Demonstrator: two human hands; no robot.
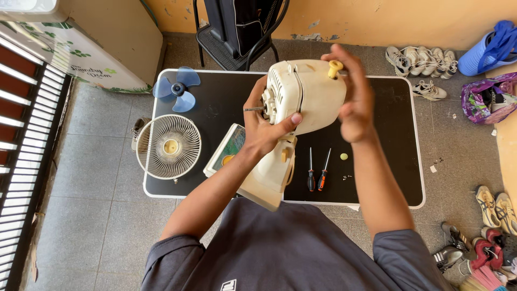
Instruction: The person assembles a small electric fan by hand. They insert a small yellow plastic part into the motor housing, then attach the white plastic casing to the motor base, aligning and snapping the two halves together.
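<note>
Black worktop (388,178) on grey tile floor, my left hand (264,126) gripping the cream fan body (304,102) held above it, right hand (353,99) cupped against its yellow knob (335,67), two screwdrivers (318,171) near, fan grille (168,146) left, blue blade (177,89) far left.

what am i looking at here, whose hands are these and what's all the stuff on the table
This is one picture from a camera worn on a person's head, looking down, so the hands are their own. The left hand and right hand hold up a cream fan body with a yellow knob on top. Below is a black table. On it lie a blue fan blade, a round wire grille, two screwdrivers and a small yellow cap.
</note>
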